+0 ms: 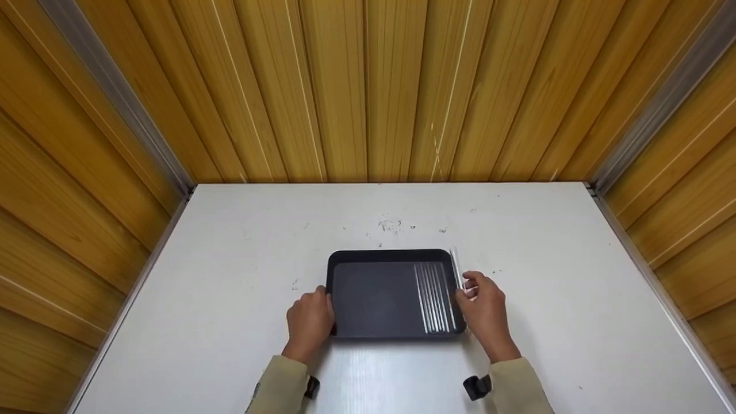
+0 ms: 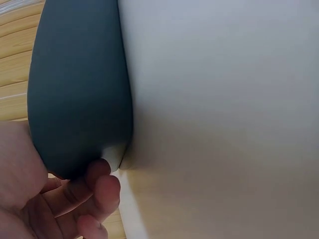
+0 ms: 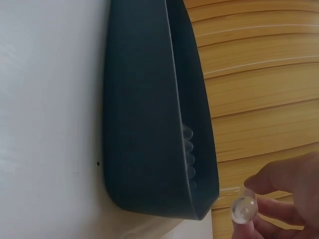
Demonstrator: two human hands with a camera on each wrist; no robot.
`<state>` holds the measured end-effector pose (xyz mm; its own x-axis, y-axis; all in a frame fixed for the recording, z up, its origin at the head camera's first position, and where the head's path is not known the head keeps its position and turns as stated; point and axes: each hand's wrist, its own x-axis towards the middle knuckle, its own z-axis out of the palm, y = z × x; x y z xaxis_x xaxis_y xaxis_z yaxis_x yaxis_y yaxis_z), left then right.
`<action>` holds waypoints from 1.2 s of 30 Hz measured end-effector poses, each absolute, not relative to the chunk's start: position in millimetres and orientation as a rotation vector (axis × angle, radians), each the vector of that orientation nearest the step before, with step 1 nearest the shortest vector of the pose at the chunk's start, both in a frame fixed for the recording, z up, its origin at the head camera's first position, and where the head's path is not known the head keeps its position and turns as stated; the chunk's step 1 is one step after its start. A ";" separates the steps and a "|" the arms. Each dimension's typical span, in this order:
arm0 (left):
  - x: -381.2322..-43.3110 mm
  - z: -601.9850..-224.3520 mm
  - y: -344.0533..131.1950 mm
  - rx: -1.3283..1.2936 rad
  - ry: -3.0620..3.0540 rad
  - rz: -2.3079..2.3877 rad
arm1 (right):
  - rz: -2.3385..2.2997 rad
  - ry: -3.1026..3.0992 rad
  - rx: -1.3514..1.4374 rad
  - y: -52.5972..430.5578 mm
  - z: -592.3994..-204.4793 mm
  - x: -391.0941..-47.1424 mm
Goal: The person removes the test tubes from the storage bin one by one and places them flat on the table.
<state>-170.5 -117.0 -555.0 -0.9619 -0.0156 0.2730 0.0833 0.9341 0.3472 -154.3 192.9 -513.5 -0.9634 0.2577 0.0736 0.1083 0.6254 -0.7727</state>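
Note:
A dark rectangular tray [image 1: 374, 299] lies on the white table in the head view. My left hand [image 1: 310, 321] grips its left side, and in the left wrist view the fingers curl at the end of the tray wall [image 2: 79, 89]. Several clear test tubes [image 1: 431, 299] lie side by side along the tray's right part; their rounded ends [image 3: 188, 147] show past the wall in the right wrist view. My right hand [image 1: 486, 307] pinches another clear test tube [image 1: 456, 267] between thumb and fingers, over the tray's right rim. Its round end [image 3: 244, 210] faces the right wrist camera.
The white table [image 1: 230, 247] has dark scuff marks [image 1: 391, 225] behind the tray. Wood-patterned panels [image 1: 391, 92] stand at the back and both sides, with metal posts in the corners. A black wrist device [image 1: 477, 387] sits by the right sleeve.

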 end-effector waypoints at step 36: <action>-170.4 -557.7 -116.2 -0.031 -2.833 -0.508 | 1.203 -2.703 -0.378 213.8 -534.2 -146.7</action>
<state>-170.4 -116.2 -557.7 -0.9654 -0.0251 0.2597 0.0667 0.9386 0.3386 -146.7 213.8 -534.2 -0.9554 0.2923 0.0415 0.1647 0.6446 -0.7465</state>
